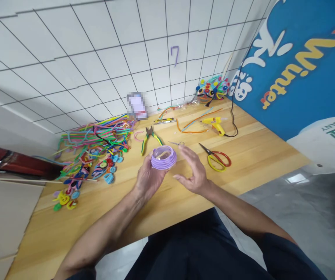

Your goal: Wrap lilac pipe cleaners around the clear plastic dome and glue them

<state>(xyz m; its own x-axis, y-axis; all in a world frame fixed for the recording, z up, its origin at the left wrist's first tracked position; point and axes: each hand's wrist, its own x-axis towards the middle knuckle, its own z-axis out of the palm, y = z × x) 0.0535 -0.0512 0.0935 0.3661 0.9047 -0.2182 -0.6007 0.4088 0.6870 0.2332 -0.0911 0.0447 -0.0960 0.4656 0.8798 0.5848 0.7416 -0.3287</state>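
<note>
My left hand point(147, 178) is closed around a short purple coil point(163, 157), a ring wound from pipe cleaner, and holds it above the wooden table point(255, 155). My right hand point(193, 171) hovers just right of the coil with its fingers spread and slightly curved, holding nothing. Green-handled pliers point(150, 139) lie on the table just beyond the coil. Red and yellow scissors point(217, 158) lie to the right of my right hand.
A heap of coloured pipe cleaners point(97, 136) and small coiled pieces point(93, 169) covers the table's left. A yellow glue gun point(214, 124) with a black cord lies at the back right. A colourful craft figure point(212, 90) stands by the tiled wall.
</note>
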